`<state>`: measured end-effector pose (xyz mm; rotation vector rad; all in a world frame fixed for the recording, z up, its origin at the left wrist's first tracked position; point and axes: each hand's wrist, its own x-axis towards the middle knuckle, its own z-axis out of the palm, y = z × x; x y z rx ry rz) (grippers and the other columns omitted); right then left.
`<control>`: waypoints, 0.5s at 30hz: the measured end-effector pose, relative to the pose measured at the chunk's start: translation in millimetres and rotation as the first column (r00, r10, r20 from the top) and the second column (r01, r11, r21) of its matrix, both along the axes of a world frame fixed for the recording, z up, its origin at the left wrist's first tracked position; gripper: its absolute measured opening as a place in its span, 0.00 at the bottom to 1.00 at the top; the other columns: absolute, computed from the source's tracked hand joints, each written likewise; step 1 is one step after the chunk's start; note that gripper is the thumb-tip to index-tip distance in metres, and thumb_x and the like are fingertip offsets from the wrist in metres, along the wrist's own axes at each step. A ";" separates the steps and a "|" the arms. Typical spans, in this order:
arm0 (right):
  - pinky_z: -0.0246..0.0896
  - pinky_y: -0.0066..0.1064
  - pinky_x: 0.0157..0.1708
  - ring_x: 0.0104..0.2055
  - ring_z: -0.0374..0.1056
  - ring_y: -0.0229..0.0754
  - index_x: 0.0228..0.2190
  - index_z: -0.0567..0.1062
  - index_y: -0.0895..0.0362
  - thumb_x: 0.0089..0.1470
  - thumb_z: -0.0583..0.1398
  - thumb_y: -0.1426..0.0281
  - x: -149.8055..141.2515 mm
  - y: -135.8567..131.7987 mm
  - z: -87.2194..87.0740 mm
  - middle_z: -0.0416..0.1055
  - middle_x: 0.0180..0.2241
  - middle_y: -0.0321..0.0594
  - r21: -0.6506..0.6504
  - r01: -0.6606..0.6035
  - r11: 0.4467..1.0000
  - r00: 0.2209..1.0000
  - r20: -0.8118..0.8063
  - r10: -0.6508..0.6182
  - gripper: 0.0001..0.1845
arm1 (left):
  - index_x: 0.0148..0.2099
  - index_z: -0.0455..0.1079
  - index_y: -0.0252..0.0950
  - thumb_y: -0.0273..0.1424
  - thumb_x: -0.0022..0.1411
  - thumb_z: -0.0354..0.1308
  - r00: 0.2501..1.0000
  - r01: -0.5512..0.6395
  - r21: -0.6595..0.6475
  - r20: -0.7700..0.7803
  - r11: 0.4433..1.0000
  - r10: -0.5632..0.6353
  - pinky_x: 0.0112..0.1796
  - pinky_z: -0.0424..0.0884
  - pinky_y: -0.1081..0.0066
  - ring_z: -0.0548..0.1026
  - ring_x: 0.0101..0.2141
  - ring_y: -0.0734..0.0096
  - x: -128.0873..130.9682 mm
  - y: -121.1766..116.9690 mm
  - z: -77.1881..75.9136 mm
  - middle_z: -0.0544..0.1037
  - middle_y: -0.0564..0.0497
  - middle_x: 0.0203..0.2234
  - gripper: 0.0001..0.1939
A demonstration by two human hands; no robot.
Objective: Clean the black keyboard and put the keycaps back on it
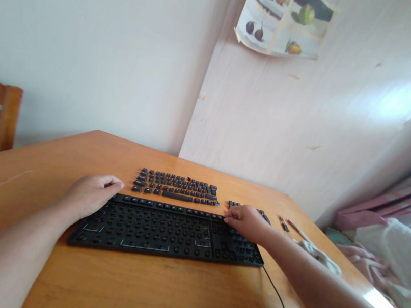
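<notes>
From where I stand, the mostly bare keyboard (174, 232) lying on the counter (131, 287) looks light, stiff; best held by its ends. Left hand (92, 192) and right hand (245, 220) curl at its far edge; how closed the fingers are, or whether they grip, I can't tell.

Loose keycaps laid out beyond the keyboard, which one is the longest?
The spacebar, in the loose row closest to the keyboard. It is one long bar, while the other loose keycaps are all much shorter.
</notes>
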<state>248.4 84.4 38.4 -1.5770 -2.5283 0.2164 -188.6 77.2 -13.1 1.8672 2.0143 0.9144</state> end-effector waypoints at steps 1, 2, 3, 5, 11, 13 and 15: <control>0.57 0.27 0.31 0.30 0.67 0.38 0.27 0.76 0.56 0.55 0.56 0.66 -0.4 -2.9 -0.8 0.74 0.27 0.37 0.019 0.001 1.000 1.000 0.017 -0.001 0.12 | 0.35 0.75 0.40 0.49 0.57 0.49 1.000 -0.003 0.002 -0.004 1.000 0.003 0.35 0.65 0.72 0.76 0.35 0.62 0.0 0.4 -0.2 0.81 0.54 0.31 0.21; 0.58 0.28 0.32 0.31 0.68 0.39 0.28 0.77 0.56 0.56 0.54 0.66 -1.1 -6.9 -1.6 0.75 0.28 0.38 0.044 0.003 0.999 0.999 0.041 -0.005 0.13 | 0.35 0.75 0.40 0.49 0.57 0.49 1.000 -0.003 0.004 -0.007 1.000 0.003 0.35 0.65 0.72 0.76 0.35 0.62 -0.1 0.8 -0.5 0.81 0.54 0.31 0.21; 0.58 0.28 0.34 0.33 0.70 0.40 0.30 0.77 0.56 0.57 0.53 0.66 -2.3 -11.9 -2.2 0.76 0.30 0.39 0.072 0.008 0.997 0.997 0.071 -0.013 0.14 | 0.35 0.75 0.40 0.49 0.57 0.49 1.000 -0.003 0.008 -0.010 1.000 0.003 0.35 0.65 0.72 0.76 0.35 0.63 -0.4 1.1 -0.9 0.81 0.54 0.31 0.21; 0.59 0.29 0.37 0.37 0.72 0.43 0.37 0.78 0.55 0.58 0.51 0.68 -5.6 -23.4 -3.3 0.78 0.35 0.42 0.126 0.024 0.992 0.989 0.144 -0.042 0.16 | 0.34 0.75 0.40 0.49 0.58 0.48 1.000 0.006 0.013 -0.012 1.000 -0.006 0.34 0.65 0.72 0.76 0.35 0.63 -1.1 1.6 -2.0 0.81 0.54 0.30 0.21; 0.62 0.34 0.34 0.39 0.74 0.50 0.57 0.67 0.55 0.57 0.49 0.72 -21.2 -49.7 -2.9 0.78 0.40 0.49 0.190 0.102 0.976 0.886 0.430 -0.176 0.27 | 0.35 0.75 0.40 0.49 0.57 0.49 1.000 0.000 0.011 -0.005 1.000 0.000 0.34 0.65 0.71 0.76 0.35 0.63 -0.4 -0.5 -1.2 0.81 0.53 0.31 0.21; 0.63 0.34 0.31 0.37 0.75 0.51 0.60 0.64 0.56 0.58 0.48 0.73 -26.7 -51.7 -1.5 0.78 0.37 0.51 0.197 0.115 0.974 0.844 0.498 -0.200 0.28 | 0.35 0.75 0.40 0.49 0.57 0.49 1.000 0.004 0.013 -0.002 1.000 -0.004 0.34 0.65 0.71 0.76 0.35 0.62 0.8 -1.5 0.7 0.81 0.53 0.31 0.21; 0.63 0.34 0.29 0.36 0.75 0.52 0.61 0.62 0.57 0.58 0.48 0.74 -31.1 -51.4 -0.2 0.78 0.35 0.53 0.195 0.123 0.973 0.809 0.548 -0.212 0.29 | 0.34 0.75 0.40 0.49 0.56 0.49 1.000 0.006 0.017 0.001 1.000 -0.006 0.35 0.65 0.71 0.76 0.35 0.62 1.7 -1.9 2.3 0.81 0.53 0.32 0.20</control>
